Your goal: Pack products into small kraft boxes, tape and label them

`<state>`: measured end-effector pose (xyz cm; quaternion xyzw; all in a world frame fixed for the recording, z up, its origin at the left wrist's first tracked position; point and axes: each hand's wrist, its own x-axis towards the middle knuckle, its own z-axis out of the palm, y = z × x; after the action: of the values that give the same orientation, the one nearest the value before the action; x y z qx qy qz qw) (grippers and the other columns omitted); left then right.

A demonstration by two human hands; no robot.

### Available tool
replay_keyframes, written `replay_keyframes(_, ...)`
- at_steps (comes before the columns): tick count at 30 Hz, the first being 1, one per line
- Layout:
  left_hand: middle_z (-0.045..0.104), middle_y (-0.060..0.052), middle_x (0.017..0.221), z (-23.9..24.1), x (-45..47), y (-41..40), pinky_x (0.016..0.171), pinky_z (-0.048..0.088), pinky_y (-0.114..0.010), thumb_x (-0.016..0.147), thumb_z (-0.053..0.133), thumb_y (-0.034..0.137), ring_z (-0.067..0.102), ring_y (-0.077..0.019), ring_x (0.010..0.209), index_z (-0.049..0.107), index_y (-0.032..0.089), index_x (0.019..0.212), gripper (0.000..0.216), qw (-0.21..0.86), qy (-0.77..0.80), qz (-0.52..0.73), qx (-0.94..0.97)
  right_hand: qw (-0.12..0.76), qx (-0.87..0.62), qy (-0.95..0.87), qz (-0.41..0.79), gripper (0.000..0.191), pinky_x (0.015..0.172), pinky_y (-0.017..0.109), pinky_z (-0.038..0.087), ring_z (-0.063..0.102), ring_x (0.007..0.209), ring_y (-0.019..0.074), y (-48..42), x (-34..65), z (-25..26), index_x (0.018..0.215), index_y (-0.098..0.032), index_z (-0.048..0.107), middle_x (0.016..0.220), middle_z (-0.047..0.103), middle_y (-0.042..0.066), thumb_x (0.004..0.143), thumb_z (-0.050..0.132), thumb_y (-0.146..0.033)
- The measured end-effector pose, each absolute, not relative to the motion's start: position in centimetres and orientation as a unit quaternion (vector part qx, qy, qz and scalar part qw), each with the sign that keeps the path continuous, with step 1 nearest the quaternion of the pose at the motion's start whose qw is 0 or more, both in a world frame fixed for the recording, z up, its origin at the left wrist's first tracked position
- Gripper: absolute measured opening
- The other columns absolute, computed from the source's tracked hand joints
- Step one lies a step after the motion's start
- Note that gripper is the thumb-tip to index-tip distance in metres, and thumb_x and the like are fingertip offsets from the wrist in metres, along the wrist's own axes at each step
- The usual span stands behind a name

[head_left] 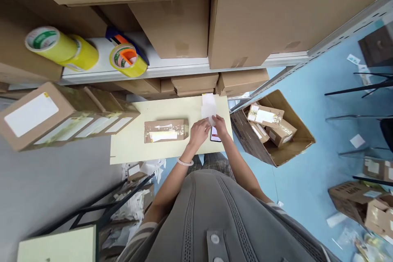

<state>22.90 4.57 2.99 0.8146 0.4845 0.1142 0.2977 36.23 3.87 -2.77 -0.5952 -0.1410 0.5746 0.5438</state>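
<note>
in the head view, the person's left hand (200,132) and right hand (219,125) come together over the right part of a pale yellow table (153,110), at the lower end of some white label paper (208,104). the right hand's thumb and fingers are nearly closed, with the paper's near edge between them; the left hand's fingers are bent in and touch the same end, though i cannot tell whether they pinch it or only press on it. the label paper lies flat toward the table's far edge, its top end marked with a little yellow. just below the fingers is a phone (215,135) with a lit screen, partly covered by the hands. a taped brown parcel (166,131) bearing a white label lies left of the left hand, apart from it. a pale bracelet (185,162) circles the left wrist. further left are stacked boxes (73,114) with white labels; to the right, on the blue floor (294,188), an open carton (254,141) holds several parcels (281,131). tape rolls (55,47) rest on the shelf (166,63) above.
</note>
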Motion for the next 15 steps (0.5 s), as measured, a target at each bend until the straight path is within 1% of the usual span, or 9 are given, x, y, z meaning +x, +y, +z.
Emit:
replay_keyframes(1,0.061,-0.005,0.135,2.9,22.8,3.9,0.104,0.045,-0.037,0.093,0.053,0.026,0.057,-0.0216,0.123,0.067,0.022,0.099,0.015,0.300,0.488,0.124,0.810,0.538,-0.600,-0.159,0.571,0.031,0.070,0.031,0.049,0.062,0.074,0.0188,3.5,36.2,-3.0,0.082,-0.020,0.064,0.076,0.067,0.001,0.069,0.070,-0.047)
replay_keyframes(3,0.056,-0.006,0.141,2.8,22.5,2.9,0.107,0.044,-0.038,0.093,0.054,0.030,0.053,-0.0219,0.128,0.065,0.023,0.109,0.021,0.292,0.515,0.144,0.793,0.531,-0.600,-0.188,0.568,0.033,0.072,0.032,0.048,0.062,0.077,0.0196,2.1,36.0,-3.3,0.086,-0.020,0.066,0.081,0.069,0.002,0.068,0.069,-0.046)
replay_keyframes(6,0.047,-0.009,0.149,2.7,22.1,2.5,0.111,0.041,-0.040,0.094,0.051,0.028,0.047,-0.0232,0.135,0.054,0.022,0.130,0.037,0.257,0.558,0.158,0.773,0.526,-0.585,-0.215,0.579,0.038,0.076,0.035,0.049,0.063,0.084,0.0221,-0.7,36.1,-3.6,0.095,-0.021,0.068,0.091,0.072,0.003,0.068,0.069,-0.048)
replay_keyframes(8,0.044,-0.009,0.151,2.7,22.2,2.6,0.112,0.039,-0.041,0.094,0.049,0.026,0.043,-0.0242,0.138,0.048,0.022,0.137,0.043,0.241,0.562,0.152,0.776,0.518,-0.577,-0.231,0.588,0.040,0.080,0.036,0.050,0.063,0.089,0.0233,-2.3,36.6,-3.6,0.098,-0.022,0.068,0.098,0.072,0.004,0.068,0.069,-0.049)
replay_keyframes(11,0.050,-0.009,0.146,2.6,22.9,2.6,0.113,0.037,-0.044,0.094,0.047,0.024,0.043,-0.0256,0.137,0.049,0.021,0.137,0.043,0.234,0.548,0.125,0.793,0.510,-0.567,-0.248,0.598,0.042,0.085,0.037,0.050,0.063,0.095,0.0242,-3.8,37.5,-3.4,0.102,-0.023,0.069,0.102,0.072,0.003,0.070,0.070,-0.050)
replay_keyframes(13,0.055,-0.010,0.142,2.6,23.6,2.4,0.113,0.035,-0.045,0.094,0.046,0.022,0.045,-0.0258,0.135,0.051,0.020,0.135,0.042,0.233,0.537,0.111,0.803,0.507,-0.571,-0.245,0.598,0.041,0.084,0.037,0.050,0.063,0.095,0.0244,-4.3,38.1,-3.3,0.101,-0.024,0.069,0.101,0.073,0.002,0.069,0.070,-0.051)
replay_keyframes(15,0.056,-0.010,0.140,2.8,24.1,2.0,0.115,0.033,-0.046,0.095,0.043,0.022,0.047,-0.0249,0.134,0.050,0.021,0.137,0.043,0.228,0.526,0.107,0.812,0.506,-0.577,-0.235,0.596,0.042,0.082,0.036,0.050,0.064,0.092,0.0241,-4.4,38.6,-3.1,0.100,-0.024,0.069,0.098,0.073,0.002,0.068,0.071,-0.051)
